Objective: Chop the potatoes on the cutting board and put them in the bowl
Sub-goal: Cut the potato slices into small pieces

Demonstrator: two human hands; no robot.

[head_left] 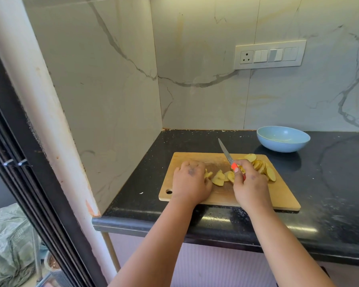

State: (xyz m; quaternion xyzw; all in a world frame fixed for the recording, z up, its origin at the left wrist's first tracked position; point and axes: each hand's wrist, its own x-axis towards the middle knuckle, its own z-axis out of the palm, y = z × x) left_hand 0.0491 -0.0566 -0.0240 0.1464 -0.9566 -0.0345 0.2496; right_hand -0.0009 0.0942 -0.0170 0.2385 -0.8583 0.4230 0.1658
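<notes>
Potato slices (pixel 263 168) lie mid-board on cutting board (pixel 282 195); right hand (pixel 250 183) holds knife (pixel 226 154), left hand (pixel 190 183) curled over pieces; bowl (pixel 283 138) at desk's rear.

Most of the knife handle (pixel 239 170) is hidden inside the right hand (pixel 250 183); some potato pieces (pixel 208 175) are covered by the left hand (pixel 190 183).

The rectangular wooden cutting board (pixel 274 195) lies on the black stone counter (pixel 330 183) before me, near its front edge, and the round pale-blue bowl (pixel 283 138) sits on the counter behind the board's right end, just apart from it. On the board, my left hand (pixel 190 183) rests left of centre with cut yellow potato pieces (pixel 218 179) just right of it. My right hand (pixel 251 183) holds the orange-handled steel knife (pixel 226 154), its tip pointing away from me, while a row of yellow potato slices (pixel 265 168) lies to the right of that hand.
</notes>
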